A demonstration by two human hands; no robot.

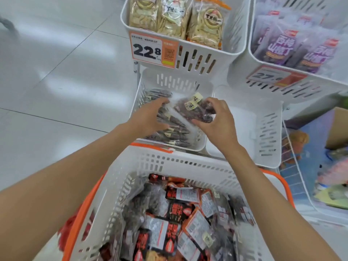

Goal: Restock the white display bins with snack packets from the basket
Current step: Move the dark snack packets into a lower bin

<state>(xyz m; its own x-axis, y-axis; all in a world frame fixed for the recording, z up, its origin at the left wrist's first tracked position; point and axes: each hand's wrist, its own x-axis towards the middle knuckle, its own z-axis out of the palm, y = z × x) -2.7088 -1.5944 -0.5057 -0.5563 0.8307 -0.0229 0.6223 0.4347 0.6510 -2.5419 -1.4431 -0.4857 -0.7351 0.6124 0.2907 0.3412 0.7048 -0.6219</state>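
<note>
Down in the lower white bin [169, 80], a row of dark packets [175, 129] stood along its left wall towards the front edge. The left grip [148, 117] lay spread against that row, apparently pressing it aside, though blur smeared the fingers. The right grip [218, 121] pinched a clear packet [188, 110] of dark snacks, yellow-labelled, above the bin's middle. The basket [169, 162], touching the bin's front edge, held more packets [178, 213].
</note>
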